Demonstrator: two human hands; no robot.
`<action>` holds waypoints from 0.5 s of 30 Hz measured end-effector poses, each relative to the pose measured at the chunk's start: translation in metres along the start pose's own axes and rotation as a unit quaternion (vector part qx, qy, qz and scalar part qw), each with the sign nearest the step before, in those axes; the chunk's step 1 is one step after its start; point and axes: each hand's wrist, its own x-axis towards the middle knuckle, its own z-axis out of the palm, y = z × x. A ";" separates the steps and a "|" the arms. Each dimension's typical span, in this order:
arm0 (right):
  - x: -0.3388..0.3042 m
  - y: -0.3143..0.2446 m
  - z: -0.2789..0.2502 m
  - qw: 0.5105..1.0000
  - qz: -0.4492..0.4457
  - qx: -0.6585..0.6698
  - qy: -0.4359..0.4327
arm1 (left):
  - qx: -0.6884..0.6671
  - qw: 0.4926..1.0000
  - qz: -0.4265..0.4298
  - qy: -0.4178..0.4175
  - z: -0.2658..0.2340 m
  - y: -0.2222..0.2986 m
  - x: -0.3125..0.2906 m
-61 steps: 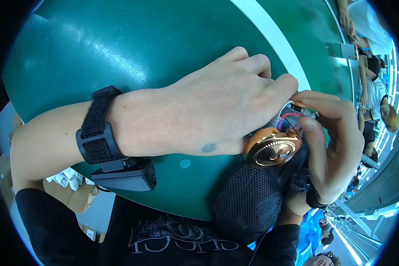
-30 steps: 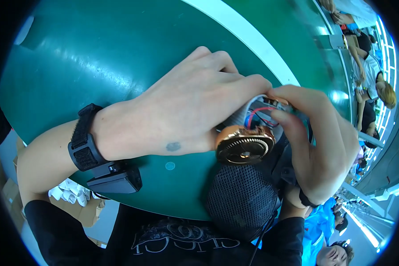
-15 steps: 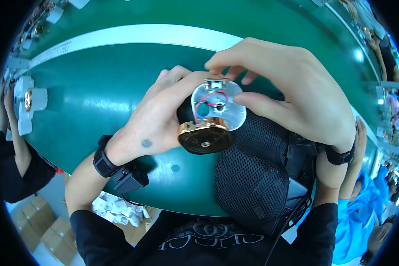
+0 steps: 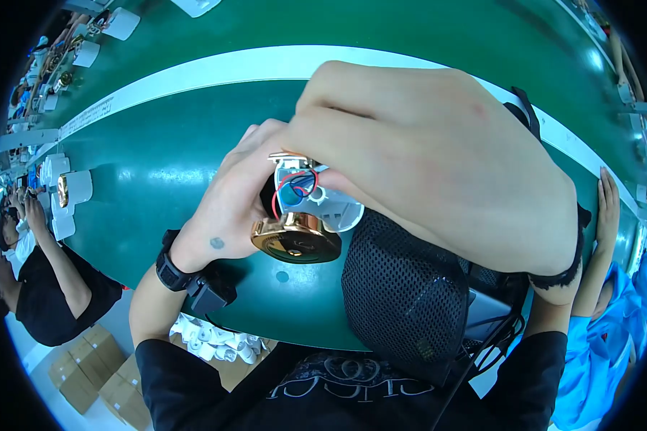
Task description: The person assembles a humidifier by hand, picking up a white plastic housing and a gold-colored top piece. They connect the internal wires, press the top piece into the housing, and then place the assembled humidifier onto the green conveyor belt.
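Note:
My left hand [image 4: 226,190] is closed around a small white-and-gold device, which it holds up over the green tabletop. The device's white plastic housing [image 4: 345,213] is open toward me, with red and dark wires [image 4: 277,200] inside. A glossy dark cap with a gold rim [image 4: 298,243] forms its near end, and a narrow gold piece [image 4: 292,156] sits at the far end. Curled over the device from the right is my right hand [image 4: 446,158]. Its thumb presses at the housing's opening beside the wires; the other fingertips are hidden behind the hand.
A black mesh bag [image 4: 406,294] sits right of the device, near the table's front edge. White parts [image 4: 57,172] stand at the left; a person in black [image 4: 54,294] works there. Someone in blue [image 4: 600,345] is at the right. White rolls [image 4: 216,341] and cardboard boxes [image 4: 90,359] are below.
My right hand has come nearer and farther left over the device, its fingers curling in. The device sits a little farther left in view, and its wires have shifted.

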 end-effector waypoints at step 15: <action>0.002 -0.001 -0.002 0.989 0.014 0.098 0.113 | -0.074 0.997 -0.022 0.002 0.009 -0.005 -0.001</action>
